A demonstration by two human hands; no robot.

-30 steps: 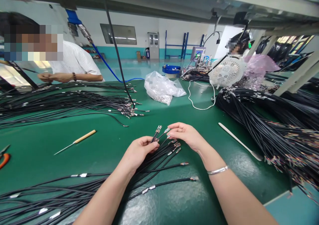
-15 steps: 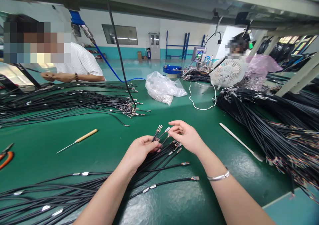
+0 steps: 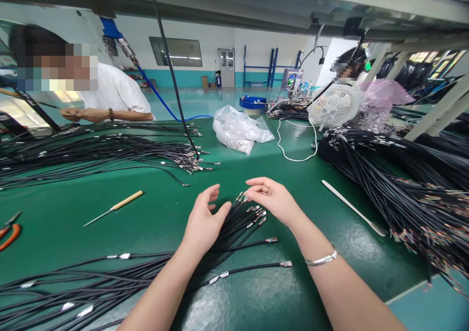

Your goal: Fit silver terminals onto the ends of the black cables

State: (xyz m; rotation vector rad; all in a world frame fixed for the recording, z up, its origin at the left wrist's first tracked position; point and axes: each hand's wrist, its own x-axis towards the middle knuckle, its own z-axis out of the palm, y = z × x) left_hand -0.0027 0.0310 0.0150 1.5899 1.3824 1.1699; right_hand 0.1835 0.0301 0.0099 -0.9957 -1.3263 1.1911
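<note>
My left hand (image 3: 205, 216) is open beside a bundle of black cables (image 3: 234, 228), its thumb and fingers apart with nothing between them. At the bundle's far end my right hand (image 3: 273, 199) pinches the metal connector (image 3: 246, 198) on the tip of one cable. Other cable ends with small metal connectors lie just below those fingertips, fanned toward the right. Two longer cables reach further out, one ending in a metal connector (image 3: 286, 263). White labels (image 3: 124, 256) wrap several of the cables. My left forearm covers part of the bundle.
Left lie a wooden-handled awl (image 3: 126, 201) and orange-handled pliers (image 3: 12, 235). More cables (image 3: 146, 150) lie behind them. A plastic bag of small metal parts (image 3: 240, 130), a white fan (image 3: 335, 106), a white stick-like tool (image 3: 351, 206) and a cable pile (image 3: 384, 169) stand around. A co-worker (image 3: 117, 91) sits opposite.
My left hand has let go of the cable ends it held upright and its fingers have spread. Those ends have dropped lower. My right hand has barely moved.
</note>
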